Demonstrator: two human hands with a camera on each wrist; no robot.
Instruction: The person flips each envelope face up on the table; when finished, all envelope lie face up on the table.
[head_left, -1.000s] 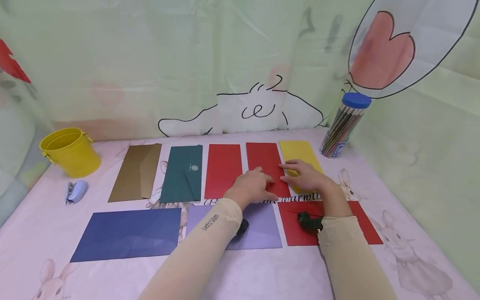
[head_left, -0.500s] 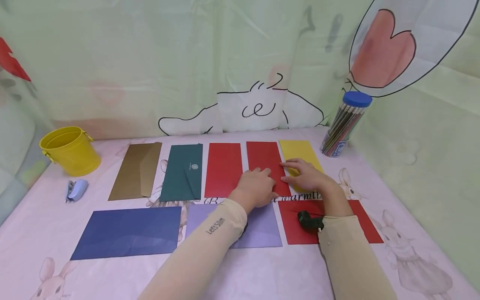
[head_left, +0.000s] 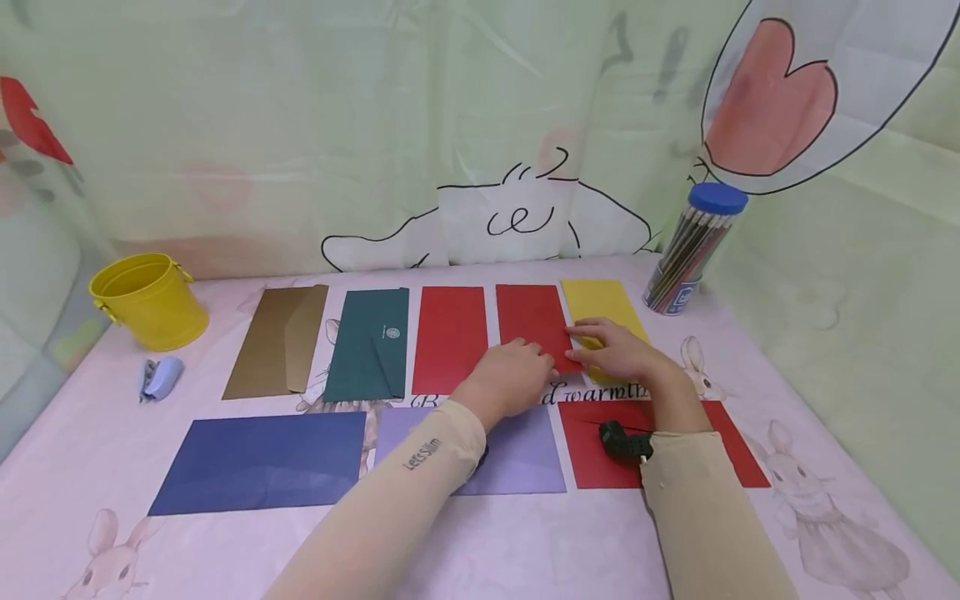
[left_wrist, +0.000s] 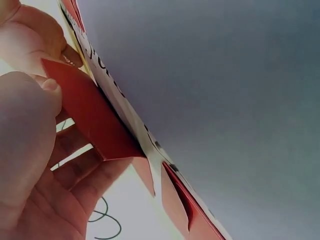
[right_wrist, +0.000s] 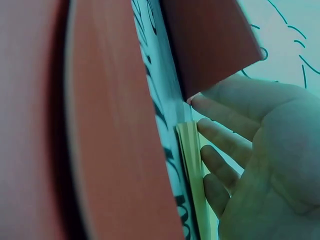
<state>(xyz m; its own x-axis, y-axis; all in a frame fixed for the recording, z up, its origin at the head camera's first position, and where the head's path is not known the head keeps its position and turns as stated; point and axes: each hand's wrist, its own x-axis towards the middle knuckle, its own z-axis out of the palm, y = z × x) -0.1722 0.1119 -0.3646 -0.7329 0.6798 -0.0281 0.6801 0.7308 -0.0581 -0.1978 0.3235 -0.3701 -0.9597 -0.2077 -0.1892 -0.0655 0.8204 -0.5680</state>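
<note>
A red envelope (head_left: pixel 531 321), second from the right in the back row, has its near end raised off the cloth. My left hand (head_left: pixel 510 375) grips that end; in the left wrist view the thumb (left_wrist: pixel 52 87) lies over the red paper and the fingers (left_wrist: pixel 95 185) pass behind it. My right hand (head_left: pixel 618 354) reaches over the yellow envelope (head_left: pixel 600 300), its fairly straight fingers touching the red envelope's right edge. The right wrist view has these fingers (right_wrist: pixel 225 107) at the red paper's corner, beside the yellow envelope (right_wrist: pixel 189 150).
Another red envelope (head_left: pixel 450 342), a green one (head_left: pixel 367 346) and a brown one (head_left: pixel 273 342) continue the back row. In front lie blue (head_left: pixel 262 462), lilac (head_left: pixel 517 458) and red (head_left: pixel 592 450) envelopes. A yellow bucket (head_left: pixel 150 304), lilac stapler-like object (head_left: pixel 160 379) and pencil jar (head_left: pixel 690 254) stand around.
My left fingers, spread with the thumb out a second ago, have drawn together at the red envelope's near end, which has risen. The right hand stays almost still.
</note>
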